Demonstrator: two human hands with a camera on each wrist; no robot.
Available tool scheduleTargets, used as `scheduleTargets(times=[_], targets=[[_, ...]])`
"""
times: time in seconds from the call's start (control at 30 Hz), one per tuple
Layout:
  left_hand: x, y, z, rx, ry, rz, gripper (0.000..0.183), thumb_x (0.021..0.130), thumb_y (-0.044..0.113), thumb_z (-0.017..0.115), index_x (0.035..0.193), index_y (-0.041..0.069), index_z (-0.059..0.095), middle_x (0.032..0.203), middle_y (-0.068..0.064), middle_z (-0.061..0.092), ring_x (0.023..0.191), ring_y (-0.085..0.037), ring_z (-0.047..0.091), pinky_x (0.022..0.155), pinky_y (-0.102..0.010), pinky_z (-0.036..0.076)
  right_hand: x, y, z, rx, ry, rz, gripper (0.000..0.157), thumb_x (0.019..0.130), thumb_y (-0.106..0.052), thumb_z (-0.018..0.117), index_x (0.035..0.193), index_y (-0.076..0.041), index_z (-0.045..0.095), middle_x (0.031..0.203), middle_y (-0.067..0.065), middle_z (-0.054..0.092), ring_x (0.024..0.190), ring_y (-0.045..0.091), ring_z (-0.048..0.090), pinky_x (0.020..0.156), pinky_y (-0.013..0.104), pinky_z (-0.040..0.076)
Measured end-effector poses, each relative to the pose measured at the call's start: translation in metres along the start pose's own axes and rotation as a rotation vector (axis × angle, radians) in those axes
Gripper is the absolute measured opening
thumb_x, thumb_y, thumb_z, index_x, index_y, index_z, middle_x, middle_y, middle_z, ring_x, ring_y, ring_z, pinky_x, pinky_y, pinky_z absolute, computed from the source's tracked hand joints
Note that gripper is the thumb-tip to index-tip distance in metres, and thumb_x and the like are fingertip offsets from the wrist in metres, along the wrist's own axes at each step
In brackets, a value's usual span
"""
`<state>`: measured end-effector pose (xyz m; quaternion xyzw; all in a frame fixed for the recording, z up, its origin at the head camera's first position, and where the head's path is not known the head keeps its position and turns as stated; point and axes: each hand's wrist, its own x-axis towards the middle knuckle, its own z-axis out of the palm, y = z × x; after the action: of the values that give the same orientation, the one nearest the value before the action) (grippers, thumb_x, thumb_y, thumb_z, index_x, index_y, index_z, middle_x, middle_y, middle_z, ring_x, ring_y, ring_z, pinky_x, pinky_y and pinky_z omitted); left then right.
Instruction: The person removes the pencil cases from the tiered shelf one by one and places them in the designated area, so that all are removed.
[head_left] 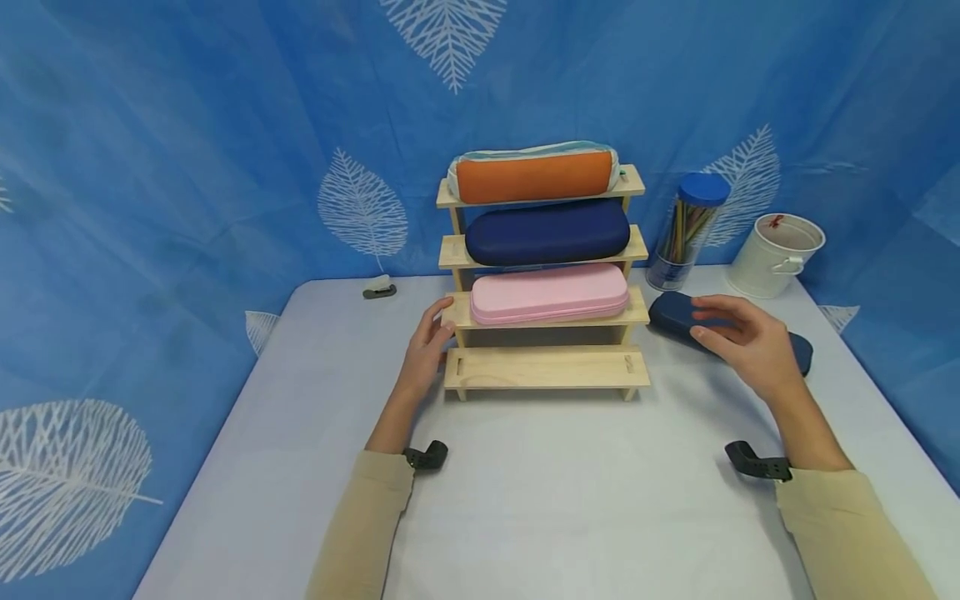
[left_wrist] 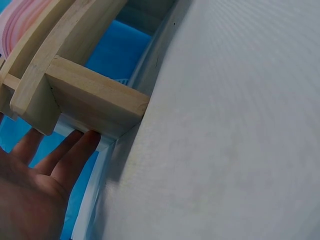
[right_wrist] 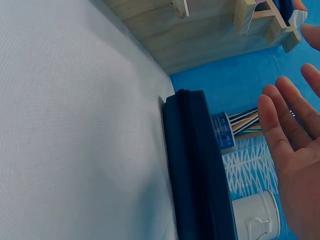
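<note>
A stepped wooden stand (head_left: 546, 367) holds several cases, one to a tier. An orange pencil case (head_left: 534, 177) with white and blue edging lies on top, a navy case (head_left: 547, 233) below it, then a pink case (head_left: 550, 295); the lowest tier is bare. My left hand (head_left: 424, 350) is at the stand's left end, its extended fingers (left_wrist: 75, 157) right at the wooden side. Above a second navy case (head_left: 800, 352) on the table, my right hand (head_left: 753, 346) hovers with relaxed fingers and nothing held. The right wrist view shows a gap between palm and case.
A clear jar (head_left: 671, 268) with a blue lid holds thin sticks behind the table case. Beside it stands a white metal bucket (head_left: 761, 265). A small stapler (head_left: 379, 288) lies at the back left of the white table (head_left: 585, 492). Blue leaf-patterned cloth hangs behind.
</note>
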<state>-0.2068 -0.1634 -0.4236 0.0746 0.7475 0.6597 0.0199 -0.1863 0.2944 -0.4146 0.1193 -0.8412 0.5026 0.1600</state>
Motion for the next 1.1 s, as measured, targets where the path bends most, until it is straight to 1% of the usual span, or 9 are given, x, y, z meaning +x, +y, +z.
scheduleTargets(times=[0.13,0.33,0.53,0.77,0.93,1.1], targets=[[0.000,0.000,-0.002,-0.004,-0.007,0.006,0.047,0.102,0.030,0.046,0.148,0.027,0.036,0.149,-0.009,0.037,0.129,-0.033,0.043,0.091,-0.056,0.044,0.000,0.001,0.004,0.009,0.001,-0.009,0.047,0.085,0.001,0.071,0.130,-0.003,0.058,0.126,0.015,0.058,0.107,0.016,0.058,0.082,0.012,0.045],[0.000,0.000,-0.001,0.020,0.006,-0.005,0.046,0.102,0.031,0.046,0.147,0.028,0.037,0.149,-0.009,0.037,0.128,-0.033,0.044,0.091,-0.056,0.044,0.003,-0.001,0.007,-0.007,-0.010,0.000,0.047,0.086,-0.005,0.072,0.131,-0.006,0.058,0.127,0.013,0.058,0.107,0.011,0.057,0.082,0.011,0.045],[-0.001,0.001,-0.001,0.003,0.004,0.000,0.046,0.102,0.029,0.047,0.147,0.027,0.037,0.149,-0.009,0.038,0.128,-0.033,0.045,0.091,-0.056,0.044,0.005,-0.007,0.013,-0.021,-0.023,-0.004,0.047,0.087,-0.010,0.073,0.131,-0.010,0.058,0.126,0.009,0.058,0.107,0.011,0.057,0.083,0.012,0.045],[0.000,0.001,0.000,-0.014,-0.006,0.006,0.046,0.102,0.028,0.046,0.147,0.026,0.037,0.149,-0.010,0.038,0.128,-0.033,0.044,0.092,-0.057,0.043,0.008,-0.011,0.019,0.028,-0.038,-0.021,0.051,0.082,-0.002,0.075,0.130,-0.008,0.059,0.124,0.010,0.059,0.106,0.014,0.058,0.084,0.018,0.048],[0.000,0.001,0.000,-0.012,0.000,0.002,0.046,0.102,0.028,0.046,0.147,0.025,0.037,0.148,-0.011,0.039,0.128,-0.033,0.045,0.091,-0.057,0.043,0.010,-0.014,0.025,0.039,-0.050,-0.036,0.053,0.081,-0.001,0.075,0.131,-0.010,0.059,0.125,0.009,0.059,0.106,0.016,0.058,0.084,0.020,0.048],[-0.001,-0.001,-0.001,-0.014,0.002,0.012,0.046,0.102,0.028,0.047,0.147,0.025,0.037,0.148,-0.009,0.038,0.128,-0.032,0.044,0.091,-0.057,0.043,0.012,-0.015,0.029,0.063,-0.063,-0.046,0.054,0.081,0.004,0.074,0.131,-0.008,0.058,0.127,0.010,0.059,0.107,0.019,0.057,0.085,0.020,0.048]])
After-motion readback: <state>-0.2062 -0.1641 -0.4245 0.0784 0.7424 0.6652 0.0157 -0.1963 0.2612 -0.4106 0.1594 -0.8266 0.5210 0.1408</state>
